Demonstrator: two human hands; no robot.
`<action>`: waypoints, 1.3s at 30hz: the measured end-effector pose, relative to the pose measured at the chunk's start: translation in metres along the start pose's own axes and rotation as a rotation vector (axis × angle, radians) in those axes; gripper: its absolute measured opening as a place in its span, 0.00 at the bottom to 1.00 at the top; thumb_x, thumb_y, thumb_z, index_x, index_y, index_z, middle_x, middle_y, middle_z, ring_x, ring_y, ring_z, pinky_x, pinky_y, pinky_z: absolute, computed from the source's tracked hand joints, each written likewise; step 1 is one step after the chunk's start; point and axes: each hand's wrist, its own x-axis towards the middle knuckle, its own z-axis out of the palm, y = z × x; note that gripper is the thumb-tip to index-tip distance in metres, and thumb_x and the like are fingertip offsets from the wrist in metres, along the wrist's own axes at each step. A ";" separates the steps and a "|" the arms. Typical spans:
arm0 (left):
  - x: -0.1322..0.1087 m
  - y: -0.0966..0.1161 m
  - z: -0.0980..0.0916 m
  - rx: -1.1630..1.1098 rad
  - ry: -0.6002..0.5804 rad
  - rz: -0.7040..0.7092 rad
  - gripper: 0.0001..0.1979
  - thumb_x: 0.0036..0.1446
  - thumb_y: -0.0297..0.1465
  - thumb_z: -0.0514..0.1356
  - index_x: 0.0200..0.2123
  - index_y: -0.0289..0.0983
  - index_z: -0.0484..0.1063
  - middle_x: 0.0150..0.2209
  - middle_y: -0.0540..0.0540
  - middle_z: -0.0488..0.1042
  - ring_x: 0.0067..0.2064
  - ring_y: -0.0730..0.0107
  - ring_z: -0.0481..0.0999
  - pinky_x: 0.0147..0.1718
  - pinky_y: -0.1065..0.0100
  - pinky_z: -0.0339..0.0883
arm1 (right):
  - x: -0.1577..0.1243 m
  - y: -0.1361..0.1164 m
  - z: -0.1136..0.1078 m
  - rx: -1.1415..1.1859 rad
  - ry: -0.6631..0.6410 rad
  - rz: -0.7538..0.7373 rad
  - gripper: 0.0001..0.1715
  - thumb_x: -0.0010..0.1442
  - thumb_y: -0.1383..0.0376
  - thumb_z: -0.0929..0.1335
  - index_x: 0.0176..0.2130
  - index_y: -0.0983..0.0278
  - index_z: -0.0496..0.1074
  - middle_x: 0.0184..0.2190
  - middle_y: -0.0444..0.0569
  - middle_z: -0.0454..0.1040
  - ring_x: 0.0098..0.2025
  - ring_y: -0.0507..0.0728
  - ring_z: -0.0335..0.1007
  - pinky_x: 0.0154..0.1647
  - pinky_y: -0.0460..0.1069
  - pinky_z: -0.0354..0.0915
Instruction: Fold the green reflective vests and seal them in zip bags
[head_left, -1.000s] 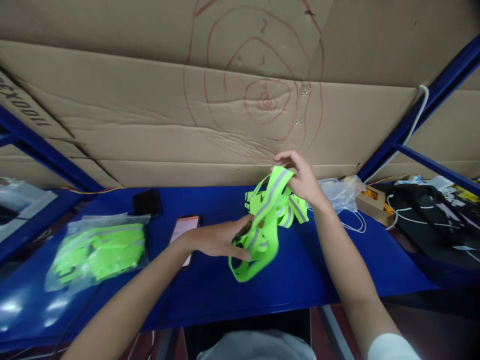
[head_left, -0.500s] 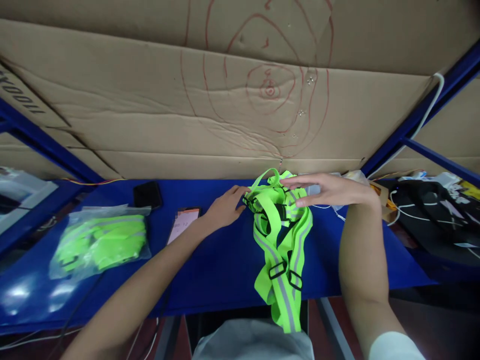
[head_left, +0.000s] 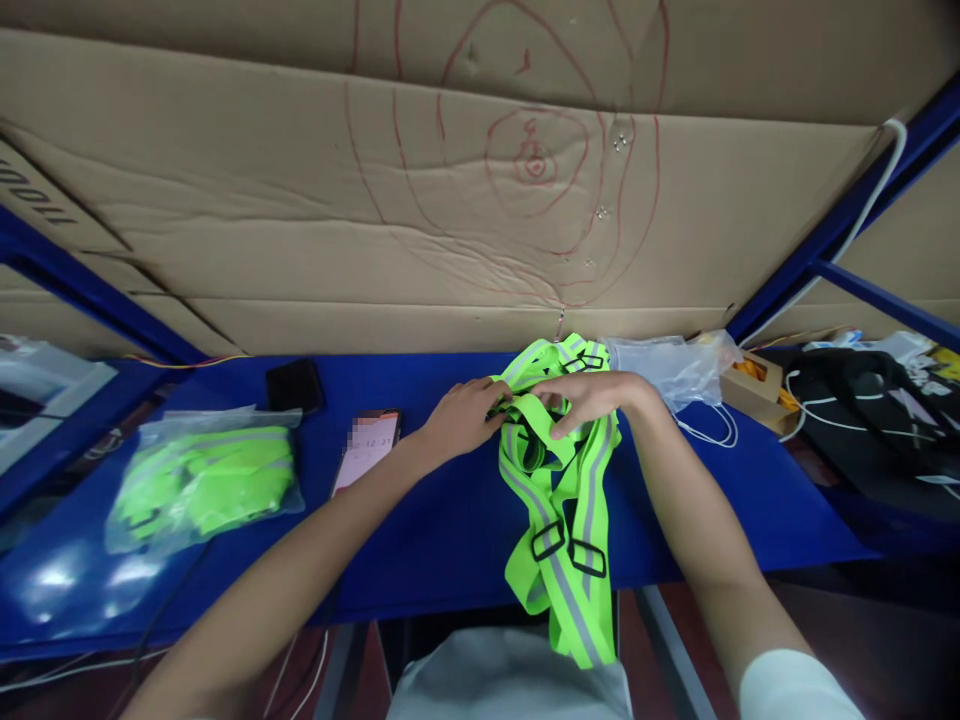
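Neon-green straps [head_left: 595, 490] touch both hands [head_left: 463, 418] [head_left: 589, 397], their grip unclear, near a phone [head_left: 367, 452] whose time starts "12:2".

Grey-striped neon-green straps [head_left: 595, 480] (black buckles [head_left: 589, 571]); blue table [head_left: 450, 540]; red rings [head_left: 535, 165] on brown cardboard [head_left: 262, 260].

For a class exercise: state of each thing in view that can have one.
Reflective green straps: unbagged, loosely bunched
Left plastic bag: holding green bundle; seal unclear
Smartphone: screen lit
Right plastic bag: crumpled
Cardboard box: open, orange contents
Black item: state unclear
Left hand: fingers curled at straps
Right hand: at straps
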 end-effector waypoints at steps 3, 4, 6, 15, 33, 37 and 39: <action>-0.001 0.004 0.000 0.010 -0.022 -0.030 0.08 0.64 0.30 0.59 0.45 0.39 0.73 0.42 0.41 0.79 0.48 0.51 0.79 0.50 0.55 0.71 | 0.003 0.008 0.001 0.024 -0.072 0.046 0.33 0.51 0.67 0.76 0.57 0.62 0.73 0.52 0.47 0.80 0.49 0.56 0.78 0.41 0.44 0.69; -0.002 0.005 0.001 0.012 -0.024 -0.041 0.07 0.63 0.29 0.59 0.45 0.39 0.72 0.41 0.41 0.79 0.47 0.50 0.79 0.49 0.54 0.71 | 0.004 0.009 0.002 0.019 -0.078 0.076 0.34 0.51 0.67 0.75 0.57 0.62 0.73 0.52 0.47 0.81 0.48 0.56 0.78 0.40 0.44 0.69; -0.002 0.005 0.003 0.010 -0.024 -0.065 0.08 0.62 0.29 0.58 0.45 0.38 0.72 0.40 0.40 0.80 0.46 0.49 0.80 0.47 0.54 0.72 | 0.008 0.008 0.005 -0.006 -0.075 0.138 0.31 0.50 0.66 0.76 0.54 0.63 0.75 0.47 0.47 0.82 0.43 0.57 0.79 0.36 0.45 0.67; -0.014 -0.029 -0.026 -0.122 0.029 -0.026 0.17 0.60 0.24 0.54 0.50 0.40 0.74 0.49 0.42 0.82 0.50 0.56 0.81 0.51 0.59 0.73 | -0.028 -0.027 -0.013 -0.122 0.310 -0.004 0.13 0.60 0.60 0.73 0.45 0.63 0.77 0.39 0.46 0.79 0.39 0.54 0.72 0.39 0.47 0.60; -0.035 0.056 -0.138 -0.334 0.332 0.194 0.21 0.63 0.43 0.65 0.55 0.41 0.74 0.54 0.46 0.80 0.56 0.55 0.79 0.57 0.60 0.70 | -0.063 -0.097 0.013 -0.898 1.408 -0.428 0.07 0.69 0.70 0.69 0.39 0.57 0.70 0.30 0.41 0.72 0.40 0.53 0.72 0.46 0.54 0.57; -0.037 0.050 -0.130 -0.361 0.362 0.196 0.21 0.62 0.39 0.67 0.55 0.39 0.71 0.53 0.46 0.78 0.54 0.59 0.78 0.54 0.63 0.71 | -0.059 -0.099 0.012 -0.816 1.332 -0.373 0.05 0.68 0.68 0.69 0.41 0.56 0.69 0.43 0.44 0.76 0.54 0.58 0.72 0.58 0.57 0.57; -0.039 0.050 -0.124 -0.298 0.393 0.229 0.19 0.61 0.34 0.67 0.53 0.39 0.70 0.52 0.46 0.77 0.53 0.61 0.78 0.54 0.63 0.71 | -0.059 -0.098 0.010 -0.678 1.203 -0.300 0.15 0.66 0.64 0.70 0.52 0.56 0.68 0.58 0.50 0.73 0.65 0.64 0.65 0.63 0.60 0.57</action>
